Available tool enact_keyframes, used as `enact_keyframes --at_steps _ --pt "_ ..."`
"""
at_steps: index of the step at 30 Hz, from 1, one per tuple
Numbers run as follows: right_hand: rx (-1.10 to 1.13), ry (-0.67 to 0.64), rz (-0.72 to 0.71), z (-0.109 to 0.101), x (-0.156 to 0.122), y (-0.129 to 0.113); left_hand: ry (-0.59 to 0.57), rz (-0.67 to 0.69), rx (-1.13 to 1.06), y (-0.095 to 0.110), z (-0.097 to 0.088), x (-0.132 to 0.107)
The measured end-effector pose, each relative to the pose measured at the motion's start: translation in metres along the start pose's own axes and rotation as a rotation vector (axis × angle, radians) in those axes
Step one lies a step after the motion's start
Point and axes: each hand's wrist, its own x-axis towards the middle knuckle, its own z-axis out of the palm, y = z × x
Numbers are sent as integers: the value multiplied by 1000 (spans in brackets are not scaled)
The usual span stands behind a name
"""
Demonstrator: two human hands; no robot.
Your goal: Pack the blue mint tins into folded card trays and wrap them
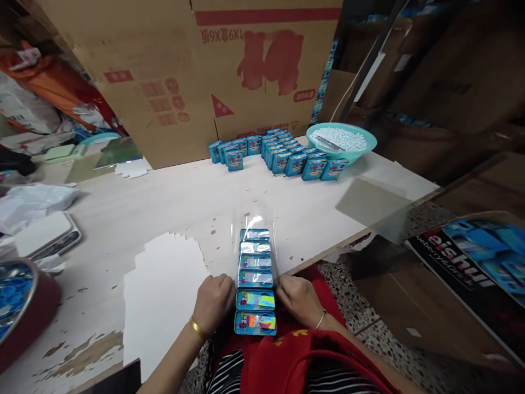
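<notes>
- Set over a pale tabletop point(164, 197), scuffed and stained, and backed beyond the grip by a big upright carton point(164, 60)
- Closed, with fingers curled in, on a clear plastic sleeve point(257, 220): taken at its left edge by the left hand point(213, 302) and at its right edge by the right hand point(299, 300), probably so as to hold the mouth spread and steady; too tucked at the fingertips to make out the exact pinch
- Directly between both hands, laid out in a row of six tins point(255, 280), seen through film at the far end and apparently bare at the two nearest; likely lined up in single file to suit the sleeve's narrow width
- Just left of the grip, fanned in overlapping layers, perhaps for easy picking: white sheets point(159, 284)
- Beyond the grip, stood on edge in close ranks, likely to save room: blue packs point(283, 156)
- Farther off, right of those packs, heaped with white pellets point(340, 134) in a turquoise bowl point(371, 145), presumably to stop scattering
- Well left of the grip, filled with blue pieces point(14, 290) inside a dark red basin point(45, 312)
</notes>
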Motion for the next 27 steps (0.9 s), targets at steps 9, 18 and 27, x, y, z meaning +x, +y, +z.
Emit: enact_keyframes --at_steps 9,18,27 --pt "75 -308 -208 -16 -31 0 104 230 -163 31 -9 -60" --pt "251 -543 -323 -22 -42 2 90 354 -300 51 -9 -88" --pt "401 156 428 -54 35 89 71 303 -505 112 -11 54"
